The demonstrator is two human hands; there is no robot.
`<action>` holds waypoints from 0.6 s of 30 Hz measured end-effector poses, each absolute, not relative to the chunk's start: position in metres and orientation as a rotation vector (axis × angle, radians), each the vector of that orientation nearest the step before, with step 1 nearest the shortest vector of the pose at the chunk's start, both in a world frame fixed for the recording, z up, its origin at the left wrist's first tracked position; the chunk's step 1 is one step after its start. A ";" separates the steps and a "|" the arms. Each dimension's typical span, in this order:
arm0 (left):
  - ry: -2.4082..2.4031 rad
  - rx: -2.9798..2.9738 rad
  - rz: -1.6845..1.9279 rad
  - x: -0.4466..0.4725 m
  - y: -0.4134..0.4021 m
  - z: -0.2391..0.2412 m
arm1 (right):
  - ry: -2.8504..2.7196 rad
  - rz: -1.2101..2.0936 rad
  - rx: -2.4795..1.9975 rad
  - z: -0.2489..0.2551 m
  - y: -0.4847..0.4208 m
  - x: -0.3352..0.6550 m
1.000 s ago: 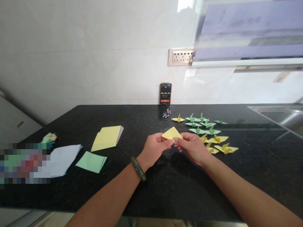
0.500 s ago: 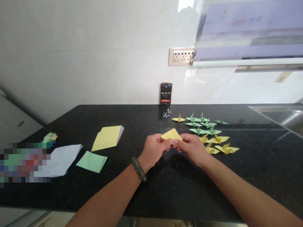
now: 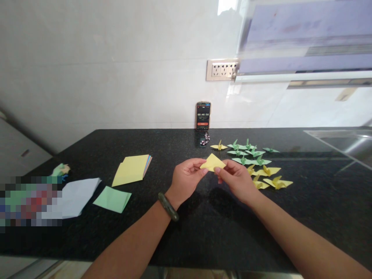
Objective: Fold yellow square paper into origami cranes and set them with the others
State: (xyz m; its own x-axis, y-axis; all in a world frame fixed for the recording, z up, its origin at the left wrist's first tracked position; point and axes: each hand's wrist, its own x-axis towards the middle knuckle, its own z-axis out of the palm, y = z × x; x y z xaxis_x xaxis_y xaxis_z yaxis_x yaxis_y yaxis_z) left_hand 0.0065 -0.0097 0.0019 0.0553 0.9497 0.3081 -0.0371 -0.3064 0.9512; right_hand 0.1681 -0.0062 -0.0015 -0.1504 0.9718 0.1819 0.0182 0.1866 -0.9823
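A small piece of yellow origami paper [image 3: 213,162], folded to a triangle with its point up, is held above the dark countertop. My left hand [image 3: 188,177], with a dark green bangle [image 3: 168,207] on the wrist, pinches its left corner between thumb and fingers. On the opposite side, my right hand [image 3: 236,178] grips the lower right edge, thumb in front and fingers behind. Just beyond my right hand stand several folded yellow cranes [image 3: 278,182], partly hidden by it, and several green cranes [image 3: 240,161] behind them.
Left of my hands lie a stack of yellow and coloured paper [image 3: 132,169], a green sheet [image 3: 112,199] and white paper [image 3: 79,197]. A phone [image 3: 202,116] showing a timer leans on the wall, its beaded strap [image 3: 205,139] in front. A sink [image 3: 348,141] is at the far right.
My left hand has shifted slightly left and up, its thumb sliding from the triangle's lower middle to its left corner. The thumbs, close together before, are now apart.
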 end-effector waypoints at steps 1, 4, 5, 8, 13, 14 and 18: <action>0.984 1.445 1.408 0.007 -0.010 0.002 | -1.433 1.140 -1.018 -0.001 -0.006 0.168; 0.978 1.456 1.418 0.009 -0.010 0.001 | -1.436 1.131 -0.996 -0.002 -0.006 0.168; 0.973 1.464 1.417 0.009 -0.011 0.001 | -1.430 1.138 -0.989 -0.002 -0.006 0.168; 0.983 1.500 1.427 0.009 -0.011 0.000 | -1.409 1.168 -0.979 -0.003 -0.005 0.168; 1.071 1.559 1.431 0.008 -0.013 0.000 | -1.396 1.188 -0.990 -0.004 -0.004 0.168; 1.090 1.577 1.435 0.007 -0.013 0.000 | -1.392 1.196 -0.988 -0.005 -0.004 0.167; 1.130 1.680 1.435 0.006 -0.014 0.000 | -1.338 1.254 -0.973 -0.005 -0.004 0.166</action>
